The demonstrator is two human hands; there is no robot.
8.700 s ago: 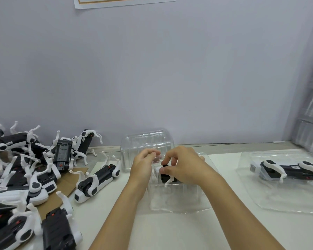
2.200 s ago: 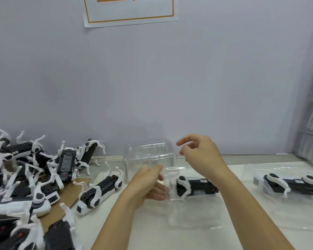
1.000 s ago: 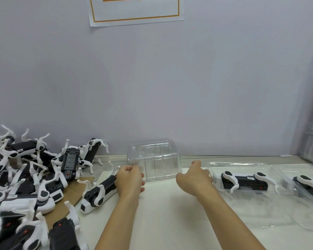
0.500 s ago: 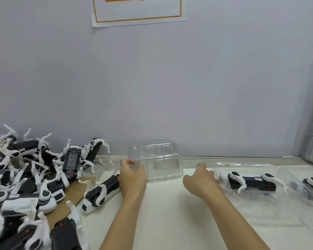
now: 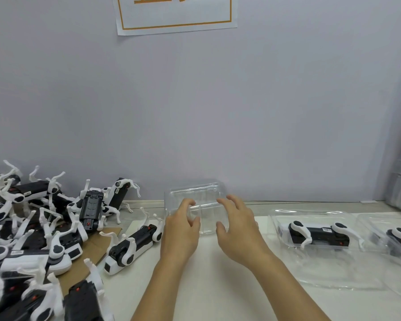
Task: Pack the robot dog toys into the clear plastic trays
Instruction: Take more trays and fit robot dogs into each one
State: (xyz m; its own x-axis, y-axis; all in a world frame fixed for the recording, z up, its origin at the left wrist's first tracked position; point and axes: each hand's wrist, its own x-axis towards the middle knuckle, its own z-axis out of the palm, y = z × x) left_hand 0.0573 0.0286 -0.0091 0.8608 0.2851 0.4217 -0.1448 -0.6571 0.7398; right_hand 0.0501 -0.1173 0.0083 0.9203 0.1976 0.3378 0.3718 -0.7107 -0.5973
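Hands come first: the left hand [image 5: 180, 230] and the right hand [image 5: 237, 224] both sit at the near edge of the stack of empty clear plastic trays [image 5: 196, 200] at centre frame, fingers curled on its front wall, though whether they truly grip it or only touch it I cannot tell. Thin nested plastic is likely to cling, so several trays may lift together, or the stack may slide back toward the grey wall [image 5: 195, 112]. Just left of the left hand lies a loose black-and-white robot dog toy [image 5: 134, 245] on the white table [image 5: 213, 286], with a tangled pile of the same toys [image 5: 33, 232] at lower left; their thin legs could snag. Right of centre, a packed clear tray holding a toy [image 5: 315, 235] lies close enough for an elbow to knock.
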